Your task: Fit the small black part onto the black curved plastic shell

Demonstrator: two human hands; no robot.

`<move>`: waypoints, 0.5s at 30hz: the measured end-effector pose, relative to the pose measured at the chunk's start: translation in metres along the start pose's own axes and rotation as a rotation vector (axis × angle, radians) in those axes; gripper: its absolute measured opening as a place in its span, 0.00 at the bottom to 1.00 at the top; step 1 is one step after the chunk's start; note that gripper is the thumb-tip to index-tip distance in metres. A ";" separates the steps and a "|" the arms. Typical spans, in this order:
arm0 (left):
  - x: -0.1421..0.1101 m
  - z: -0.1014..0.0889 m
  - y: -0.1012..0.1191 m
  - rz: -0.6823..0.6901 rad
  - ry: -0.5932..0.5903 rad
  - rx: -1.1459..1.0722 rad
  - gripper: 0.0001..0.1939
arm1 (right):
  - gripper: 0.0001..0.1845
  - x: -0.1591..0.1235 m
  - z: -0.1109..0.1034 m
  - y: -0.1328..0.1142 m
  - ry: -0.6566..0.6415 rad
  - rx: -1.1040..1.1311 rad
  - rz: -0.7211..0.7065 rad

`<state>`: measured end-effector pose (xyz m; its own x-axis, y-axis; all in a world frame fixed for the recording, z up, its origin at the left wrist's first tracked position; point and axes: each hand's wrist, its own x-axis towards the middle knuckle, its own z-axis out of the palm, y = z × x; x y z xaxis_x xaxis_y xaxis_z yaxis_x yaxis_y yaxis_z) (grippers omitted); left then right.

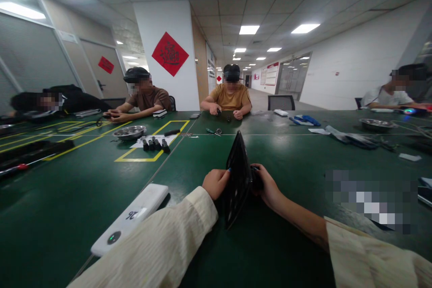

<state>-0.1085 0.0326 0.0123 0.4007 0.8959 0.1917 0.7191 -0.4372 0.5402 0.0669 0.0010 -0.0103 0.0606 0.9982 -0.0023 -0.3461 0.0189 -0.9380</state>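
A thin black panel (pixel 237 189) stands on edge above the green table, seen almost edge-on, with a glossy rim and a recessed face to the left. My left hand (pixel 215 183) is closed on its left side, thumb pressed on the face. At the right side, my right hand (pixel 269 186) wraps round a dark rounded part (pixel 257 179) against the panel's back. Whether that part is fixed to the panel I cannot tell. Left of my left sleeve lies a white power bank (pixel 131 220) with a number on it.
A metal bowl (pixel 128 132) and several black cylindrical pieces (pixel 155 145) lie front left. Ahead are small tools (pixel 215 132); gloves (pixel 351 137) and another bowl (pixel 377 124) lie to the right. Across the table, a person in a mustard shirt (pixel 230 99) works, with others at the sides.
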 end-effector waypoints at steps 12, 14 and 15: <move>-0.003 -0.003 0.004 -0.033 0.007 0.082 0.31 | 0.13 -0.002 0.001 -0.002 -0.012 0.016 0.014; -0.003 -0.003 0.005 -0.020 0.006 0.075 0.30 | 0.13 -0.002 0.001 -0.002 -0.012 0.014 0.010; -0.002 -0.003 0.004 -0.016 0.005 0.076 0.29 | 0.13 -0.002 0.001 -0.002 -0.013 0.015 0.009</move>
<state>-0.1079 0.0287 0.0167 0.3861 0.9031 0.1877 0.7666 -0.4274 0.4792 0.0665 -0.0006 -0.0076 0.0452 0.9990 -0.0059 -0.3603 0.0108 -0.9328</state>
